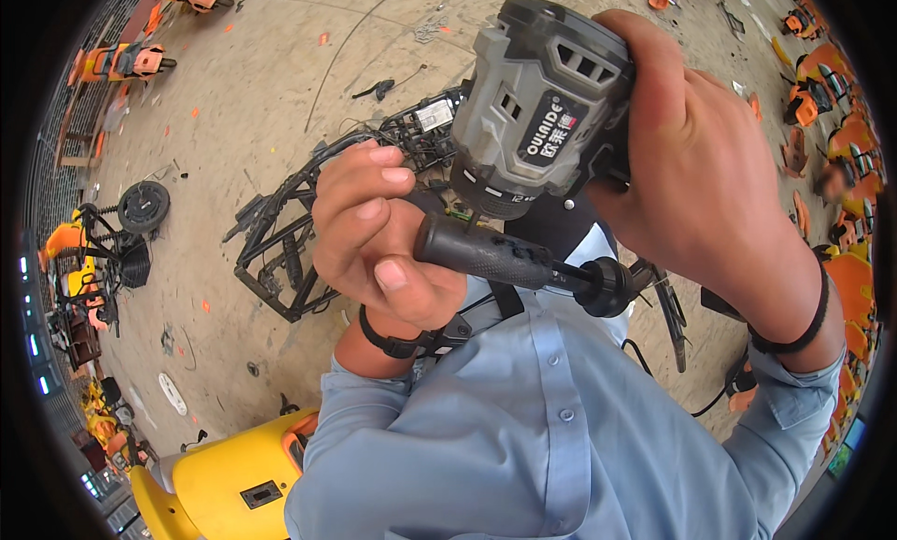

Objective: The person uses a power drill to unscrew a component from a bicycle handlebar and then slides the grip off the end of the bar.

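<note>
Closest to the eye, the right hand (705,166) was wrapped firmly around a grey-and-black power drill (537,101), its fingers closed about the body and the thumb tucked in below. The drill hung tilted above the person's middle, its collar pointing downward. Just under that collar lay a black textured handle (491,252), slanting down to the right and running on to a round black collar piece (607,286); whether the drill's tip touched it could not be told. The left hand (378,232) was beside the handle's left end, half open, with fingers loosely bent and the thumb well apart from them (I could not tell whether it really had hold of the handle or only lay against it).

Behind these came the light blue shirt (523,419), with a black strap (397,346) on the left wrist and a black band (794,339) on the right.

Beyond, on the concrete floor (252,101), lay a black metal frame (291,258). A yellow body shell (234,475) stood at the lower left, a black wheel (143,206) farther out, and orange parts (850,274) crowded the right edge.
</note>
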Tool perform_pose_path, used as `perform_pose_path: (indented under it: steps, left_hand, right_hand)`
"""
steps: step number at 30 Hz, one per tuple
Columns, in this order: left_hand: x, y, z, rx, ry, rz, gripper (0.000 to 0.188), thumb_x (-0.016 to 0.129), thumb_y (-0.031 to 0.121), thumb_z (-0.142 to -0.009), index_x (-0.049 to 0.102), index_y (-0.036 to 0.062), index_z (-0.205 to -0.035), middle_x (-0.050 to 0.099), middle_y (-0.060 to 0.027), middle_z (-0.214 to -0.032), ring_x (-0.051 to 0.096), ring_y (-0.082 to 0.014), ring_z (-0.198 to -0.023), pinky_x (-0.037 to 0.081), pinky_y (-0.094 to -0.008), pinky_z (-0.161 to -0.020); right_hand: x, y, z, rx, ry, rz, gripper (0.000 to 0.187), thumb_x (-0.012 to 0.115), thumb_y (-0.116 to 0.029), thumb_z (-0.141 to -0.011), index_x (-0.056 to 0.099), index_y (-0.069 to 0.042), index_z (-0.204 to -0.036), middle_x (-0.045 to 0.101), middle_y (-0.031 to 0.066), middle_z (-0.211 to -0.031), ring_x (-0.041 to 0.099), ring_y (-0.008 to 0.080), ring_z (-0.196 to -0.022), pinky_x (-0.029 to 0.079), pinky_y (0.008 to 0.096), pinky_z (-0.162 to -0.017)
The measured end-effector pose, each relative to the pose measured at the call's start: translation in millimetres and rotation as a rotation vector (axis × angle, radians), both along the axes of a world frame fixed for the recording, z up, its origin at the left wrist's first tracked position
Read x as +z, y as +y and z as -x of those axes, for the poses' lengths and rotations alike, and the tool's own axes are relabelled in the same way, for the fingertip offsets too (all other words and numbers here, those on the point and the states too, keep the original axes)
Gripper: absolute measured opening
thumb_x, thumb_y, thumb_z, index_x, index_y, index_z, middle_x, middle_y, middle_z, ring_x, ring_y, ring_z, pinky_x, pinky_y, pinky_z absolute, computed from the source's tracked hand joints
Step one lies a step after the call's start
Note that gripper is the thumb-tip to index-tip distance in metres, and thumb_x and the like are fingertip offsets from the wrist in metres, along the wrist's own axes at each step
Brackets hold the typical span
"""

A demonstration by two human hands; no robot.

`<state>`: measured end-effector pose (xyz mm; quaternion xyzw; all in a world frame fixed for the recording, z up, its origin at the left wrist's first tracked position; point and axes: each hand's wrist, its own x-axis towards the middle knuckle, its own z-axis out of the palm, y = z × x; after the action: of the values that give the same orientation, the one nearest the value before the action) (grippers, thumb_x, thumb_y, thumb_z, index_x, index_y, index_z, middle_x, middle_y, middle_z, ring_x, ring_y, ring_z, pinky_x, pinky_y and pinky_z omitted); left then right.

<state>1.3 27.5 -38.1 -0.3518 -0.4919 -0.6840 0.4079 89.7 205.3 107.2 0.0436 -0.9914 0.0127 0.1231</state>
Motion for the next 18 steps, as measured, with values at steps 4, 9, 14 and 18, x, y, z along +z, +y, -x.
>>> perform_pose_path:
  steps: [4, 9, 14, 18]
  left_hand:
    - [1, -1, -1, -0.006, 0.015, 0.013, 0.032, 0.042, 0.028, -0.097, 0.051, 0.0051, -0.117, 0.062, -0.0166, -0.099, 0.061, -0.0313, -0.090, 0.049, -0.0497, -0.087]
    - [-3, -3, 1, 0.038, 0.045, 0.007, 0.032, 0.043, 0.027, -0.096, 0.051, 0.0053, -0.118, 0.062, -0.0170, -0.101, 0.061, -0.0312, -0.091, 0.049, -0.0502, -0.087]
    - [-5, -16, 4, -0.002, 0.077, 0.133, 0.040, 0.042, 0.026, -0.095, 0.042, 0.0049, -0.129, 0.054, -0.0186, -0.117, 0.055, -0.0350, -0.108, 0.048, -0.0532, -0.096]
    - [-1, -4, 2, 0.083, 0.042, -0.017, 0.039, 0.045, 0.025, -0.091, 0.047, 0.0044, -0.124, 0.058, -0.0192, -0.108, 0.059, -0.0337, -0.097, 0.050, -0.0519, -0.089]
  right_hand:
    - [3, -2, 2, -0.029, 0.005, 0.003, 0.087, 0.077, -0.005, -0.062, 0.037, -0.005, -0.139, 0.066, 0.0187, -0.087, 0.065, 0.0433, -0.083, 0.051, 0.0482, -0.074]
    - [0, -1, 6, -0.004, -0.065, -0.040, 0.085, 0.077, -0.006, -0.062, 0.037, -0.003, -0.137, 0.065, 0.0190, -0.086, 0.065, 0.0428, -0.082, 0.051, 0.0488, -0.071]
    - [0, 1, 7, -0.015, -0.082, -0.045, 0.082, 0.077, -0.007, -0.064, 0.037, -0.002, -0.135, 0.066, 0.0196, -0.086, 0.065, 0.0431, -0.081, 0.052, 0.0491, -0.070]
    - [0, 0, 11, -0.004, -0.092, -0.045, 0.077, 0.076, -0.009, -0.066, 0.037, -0.001, -0.132, 0.065, 0.0200, -0.084, 0.066, 0.0430, -0.080, 0.052, 0.0492, -0.069]
